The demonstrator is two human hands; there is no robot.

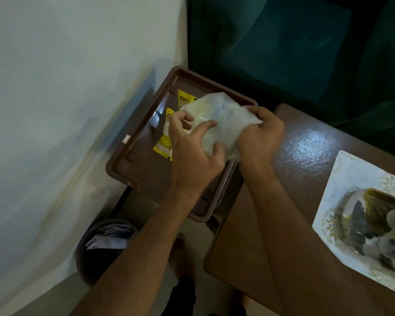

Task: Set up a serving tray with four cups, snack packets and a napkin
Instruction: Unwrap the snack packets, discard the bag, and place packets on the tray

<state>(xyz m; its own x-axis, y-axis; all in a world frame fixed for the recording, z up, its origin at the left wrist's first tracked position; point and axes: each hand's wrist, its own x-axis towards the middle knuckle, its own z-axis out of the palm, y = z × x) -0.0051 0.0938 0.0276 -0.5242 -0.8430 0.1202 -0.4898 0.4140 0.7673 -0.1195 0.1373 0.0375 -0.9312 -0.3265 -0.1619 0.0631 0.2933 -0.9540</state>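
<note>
You're on the napkin step: both hands, left (192,153) and right (259,135), grip the napkin (217,117) over the tray (132,156) (packets (163,142) already in), so next lay it flat beside them.

Tray (132,142): beneath both hands, extending left of them past the worktop (249,236) edge. Snack packets (163,142): two, lying in tray, just left of and beyond the left hand (192,153). Napkin (217,119): between left hand and right hand (260,135), above tray. Bin (105,247): on floor, nearer than and left of hands. Mat (351,174): on worktop, well right of hands.
</note>
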